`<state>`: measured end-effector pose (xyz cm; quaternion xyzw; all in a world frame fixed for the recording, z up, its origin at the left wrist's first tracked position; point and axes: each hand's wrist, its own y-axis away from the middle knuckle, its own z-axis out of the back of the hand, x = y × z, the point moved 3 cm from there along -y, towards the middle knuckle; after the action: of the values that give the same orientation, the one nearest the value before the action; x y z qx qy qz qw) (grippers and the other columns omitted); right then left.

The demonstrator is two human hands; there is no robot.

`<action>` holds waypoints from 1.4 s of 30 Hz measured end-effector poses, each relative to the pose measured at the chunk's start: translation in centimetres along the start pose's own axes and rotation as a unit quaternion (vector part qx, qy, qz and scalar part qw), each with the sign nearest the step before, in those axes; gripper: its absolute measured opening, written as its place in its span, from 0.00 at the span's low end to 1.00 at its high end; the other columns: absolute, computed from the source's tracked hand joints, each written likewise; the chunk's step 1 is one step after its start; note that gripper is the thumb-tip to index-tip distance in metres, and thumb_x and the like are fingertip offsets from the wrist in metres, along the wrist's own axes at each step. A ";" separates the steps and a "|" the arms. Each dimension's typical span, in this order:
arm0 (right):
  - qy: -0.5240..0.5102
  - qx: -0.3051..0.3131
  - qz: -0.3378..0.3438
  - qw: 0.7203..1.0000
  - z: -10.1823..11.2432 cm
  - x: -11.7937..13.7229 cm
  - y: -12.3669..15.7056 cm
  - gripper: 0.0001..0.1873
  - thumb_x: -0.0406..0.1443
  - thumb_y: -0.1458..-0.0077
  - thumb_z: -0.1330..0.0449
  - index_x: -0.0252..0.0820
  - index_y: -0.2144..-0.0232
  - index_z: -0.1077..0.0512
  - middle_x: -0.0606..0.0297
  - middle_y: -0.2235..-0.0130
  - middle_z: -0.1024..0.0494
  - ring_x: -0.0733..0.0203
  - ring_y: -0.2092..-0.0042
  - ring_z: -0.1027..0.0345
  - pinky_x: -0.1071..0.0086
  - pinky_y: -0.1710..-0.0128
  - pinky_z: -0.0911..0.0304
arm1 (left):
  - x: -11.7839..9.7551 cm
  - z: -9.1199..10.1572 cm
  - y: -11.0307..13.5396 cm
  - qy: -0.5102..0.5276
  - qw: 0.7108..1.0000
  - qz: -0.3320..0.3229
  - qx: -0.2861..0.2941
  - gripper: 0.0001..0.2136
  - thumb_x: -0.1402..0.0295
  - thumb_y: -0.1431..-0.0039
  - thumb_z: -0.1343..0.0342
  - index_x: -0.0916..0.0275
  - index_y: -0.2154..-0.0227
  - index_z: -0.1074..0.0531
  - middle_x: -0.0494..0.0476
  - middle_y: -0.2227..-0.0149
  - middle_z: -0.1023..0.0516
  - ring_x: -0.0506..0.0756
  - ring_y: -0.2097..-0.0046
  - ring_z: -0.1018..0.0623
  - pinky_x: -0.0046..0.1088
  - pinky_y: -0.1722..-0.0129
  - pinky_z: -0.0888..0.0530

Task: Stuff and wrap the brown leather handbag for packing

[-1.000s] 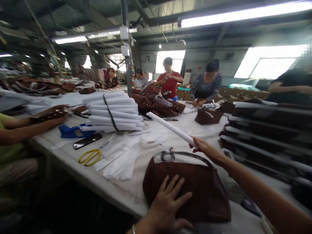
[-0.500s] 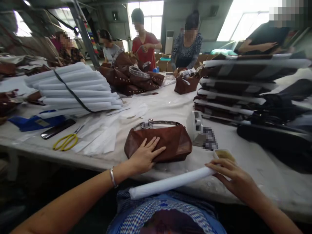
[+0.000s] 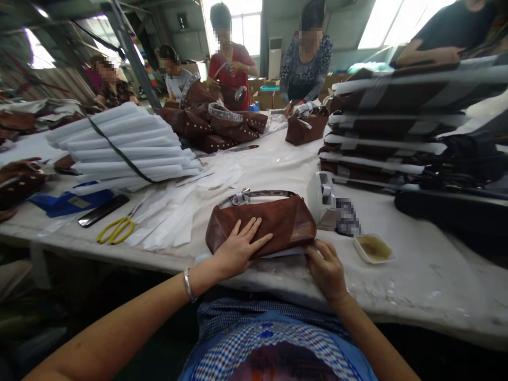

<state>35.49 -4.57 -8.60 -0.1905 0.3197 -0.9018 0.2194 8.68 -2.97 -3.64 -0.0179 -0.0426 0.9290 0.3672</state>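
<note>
Bag (image 3: pixel 273 219) under the left hand (image 3: pixel 234 253): its fingers (image 3: pixel 251 228) lie spread on the brown front, pressing and gripping nothing. The right hand (image 3: pixel 328 267) has its fingers (image 3: pixel 316 255) bent close together at the lower right corner, where a strip of white paper (image 3: pixel 286 253) shows along the underside; whether they pinch the paper or only touch it, I can't tell. The bag sits near the front edge of the bench (image 3: pixel 432 288), its handle (image 3: pixel 273 193) on top, seemingly covered in clear film, so I'd call that part done. The paper looks only partly settled; how much is left, the bag hides. Just past it, to the right, are a white holder (image 3: pixel 315 193) and a dish (image 3: pixel 374 248); to the left, loose sheets (image 3: pixel 169 214), yellow-handled scissors (image 3: pixel 116 230) and a phone (image 3: pixel 103 210). Farther out, a strapped bundle of rolls (image 3: pixel 130 140) seems unused, and a layered stack (image 3: pixel 381 124) rises on the right. Across the bench, people in red (image 3: pixel 241 59) and grey (image 3: pixel 307 66) bend over bags too.
</note>
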 end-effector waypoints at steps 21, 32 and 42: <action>0.024 0.115 0.201 0.973 -2.9 0.8 -3.6 0.29 0.29 0.35 0.49 0.48 0.34 0.43 0.63 0.38 0.32 0.52 0.37 0.39 0.51 0.37 0.43 | -5.0 -4.2 -1.4 -0.137 0.960 0.138 -0.202 0.20 0.66 0.33 0.50 0.57 0.39 0.35 0.66 0.31 0.45 0.74 0.33 0.40 0.64 0.40 0.37; -0.117 -0.055 -0.129 0.983 1.3 -1.5 -1.8 0.23 0.40 0.40 0.38 0.48 0.43 0.32 0.57 0.43 0.26 0.47 0.43 0.31 0.49 0.40 0.38 | -4.4 -4.2 -0.9 -0.112 0.964 0.127 -0.206 0.22 0.68 0.31 0.52 0.54 0.36 0.39 0.54 0.30 0.49 0.68 0.32 0.42 0.59 0.38 0.36; -0.345 0.069 -0.402 0.846 -2.0 -3.0 -1.2 0.31 0.49 0.53 0.33 0.45 0.49 0.35 0.55 0.50 0.23 0.48 0.51 0.25 0.52 0.48 0.30 | -4.2 -4.2 -1.1 -0.080 0.969 0.124 -0.197 0.24 0.72 0.34 0.51 0.54 0.36 0.40 0.54 0.31 0.46 0.69 0.32 0.42 0.61 0.38 0.37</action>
<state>36.68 -1.21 -9.90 -0.5851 0.0556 -0.8073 -0.0531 12.75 -4.71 -7.74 -0.0206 -0.2514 0.9391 0.2334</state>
